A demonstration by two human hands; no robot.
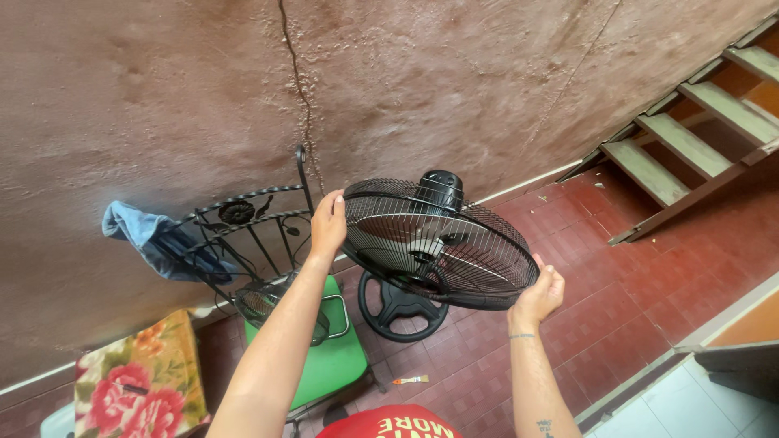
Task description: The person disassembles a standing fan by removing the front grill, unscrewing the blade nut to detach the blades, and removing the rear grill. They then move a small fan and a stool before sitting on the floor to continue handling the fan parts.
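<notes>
1. We hold the fan (438, 243) up before the wall (162, 105), its grille face tilted toward us and its motor hub toward the wall.
2. Our left hand (327, 227) closes on the fan's left rim.
3. Our right hand (540, 294) closes on its lower right rim.
4. Below the fan lie a round base (402, 308) and a green chair (333, 357).

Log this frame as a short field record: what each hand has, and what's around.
Held: black round wire-grille fan head, tilted, motor housing up
Left hand: grips the grille's left rim
Right hand: grips the lower right rim
Below: black round fan base on red tiled floor
Left: green chair seat, black wrought-iron chair back with blue cloth
Background: rough brown wall, wooden stairs
</notes>
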